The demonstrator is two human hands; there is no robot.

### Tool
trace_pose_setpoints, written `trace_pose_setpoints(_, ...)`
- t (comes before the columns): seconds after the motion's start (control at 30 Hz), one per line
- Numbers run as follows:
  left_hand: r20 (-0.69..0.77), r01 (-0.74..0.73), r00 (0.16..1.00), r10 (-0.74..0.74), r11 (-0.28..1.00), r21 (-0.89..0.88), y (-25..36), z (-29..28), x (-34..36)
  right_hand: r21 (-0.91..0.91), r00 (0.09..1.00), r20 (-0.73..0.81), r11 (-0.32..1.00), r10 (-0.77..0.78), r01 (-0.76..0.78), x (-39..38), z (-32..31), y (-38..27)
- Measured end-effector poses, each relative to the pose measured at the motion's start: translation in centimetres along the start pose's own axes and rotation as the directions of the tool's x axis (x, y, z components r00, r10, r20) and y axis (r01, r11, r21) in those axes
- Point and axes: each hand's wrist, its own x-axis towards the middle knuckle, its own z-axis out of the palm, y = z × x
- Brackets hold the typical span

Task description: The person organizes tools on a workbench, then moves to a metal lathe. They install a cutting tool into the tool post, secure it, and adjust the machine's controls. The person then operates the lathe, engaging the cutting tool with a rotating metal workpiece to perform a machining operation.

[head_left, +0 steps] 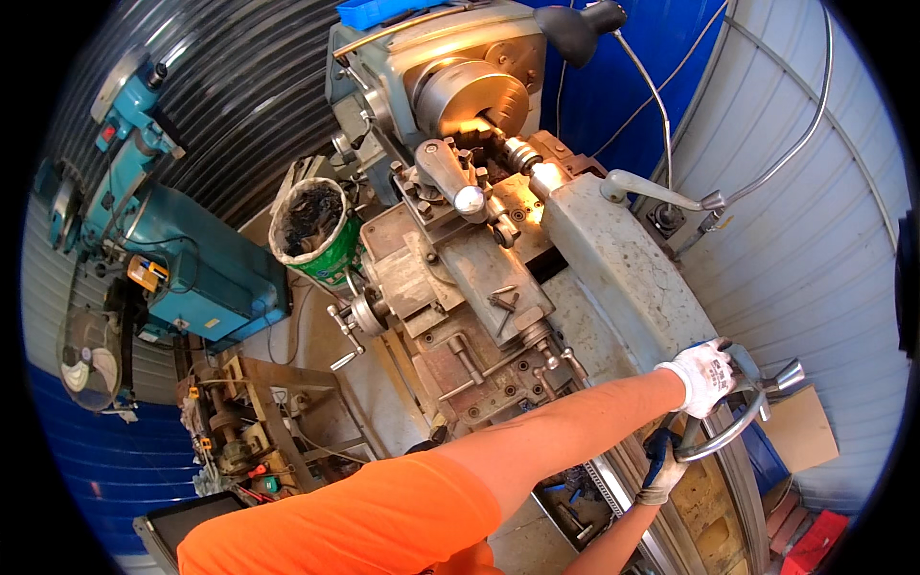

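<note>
Both of my hands, in white work gloves with dark palms, are on the metal handwheel (725, 437) at the tailstock's near end. My left hand (704, 376) is closed over the wheel's upper rim. Lower down, my right hand (663, 467) is wrapped round the rim's left side, its fingers partly hidden. The grey tailstock (618, 259) of the lathe extends away from the wheel. At its far end a drill chuck (522, 155) points toward the large round lathe chuck (471, 99), which is lit by a lamp. A tool post (450, 177) with a lever stands left of the drill chuck.
A lamp (575, 34) overhangs the lathe, and a lever (661, 189) sticks out from the tailstock. Left stand a bin (311, 225) of dark shavings and a teal drilling machine (201, 259). Cardboard (803, 429) leans right of the wheel. Loose tools lie on the carriage.
</note>
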Motion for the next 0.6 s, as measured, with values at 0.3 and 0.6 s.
trace_pose_setpoints(0.3, -0.066, -0.008, 0.998, 0.004, 0.998, -0.069, -0.1, 0.4, 0.0, 0.04, 0.999, 0.005, 0.998, 0.051, -0.051, -0.5, 0.9, -2.7)
trace_pose_setpoints(0.6, -0.089, -0.013, 0.996, 0.008, 0.999, -0.049, -0.1, 0.8, 0.1, -0.094, 0.997, -0.041, 0.994, -0.068, 0.064, -1.1, -0.5, -1.5)
